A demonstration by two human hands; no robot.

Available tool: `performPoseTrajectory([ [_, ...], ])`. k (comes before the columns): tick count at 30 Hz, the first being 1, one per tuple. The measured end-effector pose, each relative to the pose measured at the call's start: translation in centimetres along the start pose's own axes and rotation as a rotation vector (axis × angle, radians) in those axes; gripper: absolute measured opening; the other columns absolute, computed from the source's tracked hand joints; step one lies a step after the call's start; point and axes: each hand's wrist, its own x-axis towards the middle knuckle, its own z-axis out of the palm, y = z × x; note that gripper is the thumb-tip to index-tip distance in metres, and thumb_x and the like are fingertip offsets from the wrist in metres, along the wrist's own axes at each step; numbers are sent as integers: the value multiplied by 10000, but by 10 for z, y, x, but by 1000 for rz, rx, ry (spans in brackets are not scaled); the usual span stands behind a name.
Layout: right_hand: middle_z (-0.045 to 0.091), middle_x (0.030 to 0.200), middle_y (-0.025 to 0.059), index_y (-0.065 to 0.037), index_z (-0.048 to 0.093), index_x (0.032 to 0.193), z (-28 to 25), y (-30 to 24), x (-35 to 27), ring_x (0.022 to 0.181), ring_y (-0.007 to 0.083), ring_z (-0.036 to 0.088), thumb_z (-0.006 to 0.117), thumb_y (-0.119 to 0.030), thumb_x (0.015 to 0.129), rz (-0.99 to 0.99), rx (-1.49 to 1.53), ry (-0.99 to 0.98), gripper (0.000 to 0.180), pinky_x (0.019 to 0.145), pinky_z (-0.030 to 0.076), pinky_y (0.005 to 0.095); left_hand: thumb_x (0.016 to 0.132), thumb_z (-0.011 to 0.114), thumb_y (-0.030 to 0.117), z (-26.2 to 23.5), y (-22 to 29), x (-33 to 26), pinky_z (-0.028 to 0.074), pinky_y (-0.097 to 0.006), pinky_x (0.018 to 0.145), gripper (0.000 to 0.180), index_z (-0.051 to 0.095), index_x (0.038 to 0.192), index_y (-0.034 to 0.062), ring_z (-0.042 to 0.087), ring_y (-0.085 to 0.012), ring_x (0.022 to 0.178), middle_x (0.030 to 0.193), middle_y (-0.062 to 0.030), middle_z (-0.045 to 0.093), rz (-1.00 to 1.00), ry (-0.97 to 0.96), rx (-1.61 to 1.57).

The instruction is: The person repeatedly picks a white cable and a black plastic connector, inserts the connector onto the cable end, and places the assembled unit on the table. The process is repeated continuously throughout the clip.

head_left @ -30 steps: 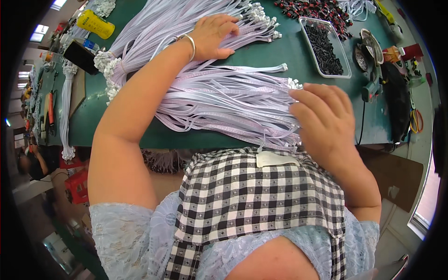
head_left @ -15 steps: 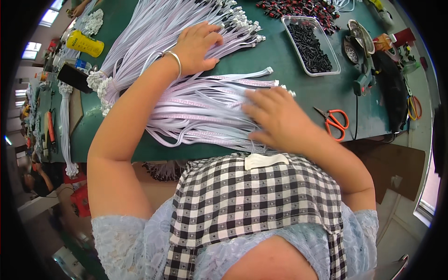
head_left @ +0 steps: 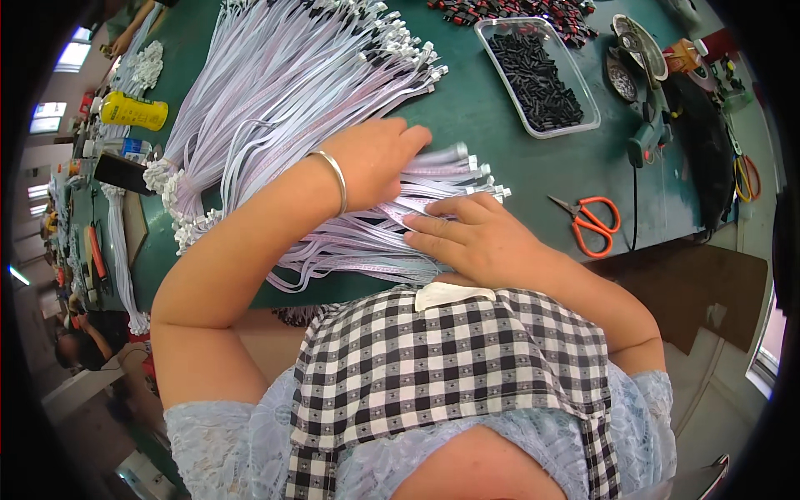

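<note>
White and pinkish flat cables (head_left: 367,254) with small white plugs on their ends lie in a loose bundle before me. My left hand (head_left: 375,162), a silver bangle on its wrist, is curled over the upper side of this bundle, with cables coming out between its thumb and fingers. Just right of it, my right hand (head_left: 479,237) rests on the cables near their plug ends, fingers stretched out and a little apart. Its thumb is partly hidden near the apron. Beyond my left hand spreads a larger pile of like cables (head_left: 275,92).
On the green table (head_left: 533,179) lie orange-handled scissors (head_left: 596,221) at the right. Behind them stands a clear plastic tray (head_left: 569,130) of short black tube-like pieces. A green handheld tool (head_left: 642,146) with a cord, a yellow bottle (head_left: 133,111) and a black box-like object (head_left: 122,172) are farther out.
My left hand has come down off the larger pile onto the nearer bundle, closer to my right hand. My right hand has settled flat on the cables. The view has shifted slightly.
</note>
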Motion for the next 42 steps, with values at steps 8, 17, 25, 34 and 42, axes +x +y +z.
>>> performPoseTrajectory([
  [8, 537, 1280, 14, -128, 587, 1160, -6, 2, -3, 1082, 197, 513, 716, -317, 674, -3, 54, 3, 537, 866, 405, 357, 685, 590, 79, 4, -2, 11, 459, -450, 723, 195, 524, 859, 20, 575, -357, 816, 825, -151, 590, 72, 50, 87],
  [17, 527, 1305, 0, -144, 558, 1215, -23, 11, -4, 1066, 192, 533, 706, -297, 694, -17, 141, -35, 563, 819, 426, 372, 847, 570, 112, -31, 14, 28, 395, -234, 530, 143, 558, 970, 41, 487, -79, 586, 738, -26, 564, -320, 52, -1056],
  [25, 536, 1270, 87, -108, 586, 1159, -61, 16, 0, 1153, 280, 505, 660, -214, 789, 352, 696, 27, 391, 950, 396, 401, 916, 565, 215, -8, 21, 33, 445, -220, 640, 194, 527, 1024, 58, 501, -40, 740, 839, 21, 557, -285, 54, -1072],
  [34, 531, 1260, 81, -103, 603, 1083, -50, 14, 2, 1072, 232, 525, 669, -341, 769, 422, -67, 32, 399, 829, 418, 364, 879, 559, 93, -6, 18, 24, 374, -178, 556, 207, 555, 1080, 46, 465, -45, 638, 786, 23, 549, -366, 235, -1524],
  [42, 637, 885, 75, -59, 634, 917, -64, 27, -10, 863, 254, 595, 644, -156, 804, 635, 354, 287, 150, 770, 451, 386, 883, 552, 87, 13, 22, 18, 481, -241, 704, 256, 548, 1125, 7, 566, -86, 758, 886, -31, 612, -169, -145, -1435],
])
